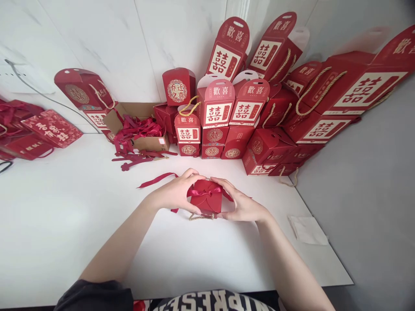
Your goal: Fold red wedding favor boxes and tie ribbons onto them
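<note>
A small red gift box (207, 204) stands on the white table between my two hands. My left hand (178, 190) grips its left side, with thumb at the near edge and fingers at the far edge. On the opposite side, my right hand (241, 203) holds the box in the same way. A shiny red ribbon (207, 191) crosses the box's top, and its loose tail (157, 179) stretches out to the left beyond my left hand. Twisted rope (198, 217) shows at the near edge of the box. The underside is hidden.
Behind, an open cardboard carton (151, 144) is heaped with red ribbons (142, 128). Stacked red gift boxes (215, 110) line the wall to the right of it. Red gift bags (32, 144) sit at far left. A white tissue (308, 230) lies near the table's right edge.
</note>
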The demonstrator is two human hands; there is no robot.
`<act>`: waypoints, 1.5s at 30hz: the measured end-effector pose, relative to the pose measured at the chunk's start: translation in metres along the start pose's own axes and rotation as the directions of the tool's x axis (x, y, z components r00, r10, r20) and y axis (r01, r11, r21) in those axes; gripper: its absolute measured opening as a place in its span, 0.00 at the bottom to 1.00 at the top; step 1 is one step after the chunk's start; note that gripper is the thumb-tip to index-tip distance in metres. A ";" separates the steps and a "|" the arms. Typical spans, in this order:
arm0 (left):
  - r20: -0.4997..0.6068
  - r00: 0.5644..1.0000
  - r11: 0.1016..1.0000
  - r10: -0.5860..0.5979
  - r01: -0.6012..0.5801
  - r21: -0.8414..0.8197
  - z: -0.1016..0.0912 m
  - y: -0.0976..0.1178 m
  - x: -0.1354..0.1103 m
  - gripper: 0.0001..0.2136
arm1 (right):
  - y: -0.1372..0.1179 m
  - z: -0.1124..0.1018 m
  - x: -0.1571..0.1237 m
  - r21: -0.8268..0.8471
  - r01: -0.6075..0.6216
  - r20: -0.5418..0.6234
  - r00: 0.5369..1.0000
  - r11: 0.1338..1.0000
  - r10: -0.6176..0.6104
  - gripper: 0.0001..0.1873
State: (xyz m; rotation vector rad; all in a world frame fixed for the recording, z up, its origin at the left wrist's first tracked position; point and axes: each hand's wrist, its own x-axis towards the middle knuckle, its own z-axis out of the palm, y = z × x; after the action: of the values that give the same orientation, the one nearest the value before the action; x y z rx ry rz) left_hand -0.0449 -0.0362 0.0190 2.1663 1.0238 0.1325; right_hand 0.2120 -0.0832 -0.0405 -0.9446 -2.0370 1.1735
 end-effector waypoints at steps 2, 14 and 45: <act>-0.001 0.999 0.996 -0.037 0.037 -0.078 -0.003 -0.004 -0.001 0.46 | 0.003 -0.004 -0.001 0.067 -0.060 -0.043 0.997 0.996 0.063 0.48; 0.201 0.976 0.989 -0.090 0.111 -0.099 -0.015 -0.019 0.009 0.20 | 0.014 0.000 0.007 0.064 -0.214 -0.369 0.903 0.975 0.222 0.19; 0.107 0.960 0.852 0.258 -0.174 -0.494 -0.020 -0.034 0.013 0.08 | 0.008 -0.016 -0.003 0.427 -0.376 -0.019 0.906 0.822 0.424 0.20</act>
State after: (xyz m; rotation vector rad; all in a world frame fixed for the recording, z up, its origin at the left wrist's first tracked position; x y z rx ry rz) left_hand -0.0644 -0.0013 0.0088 1.7878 0.5664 0.2737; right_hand 0.2281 -0.0757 -0.0409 -1.2182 -1.4407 1.6531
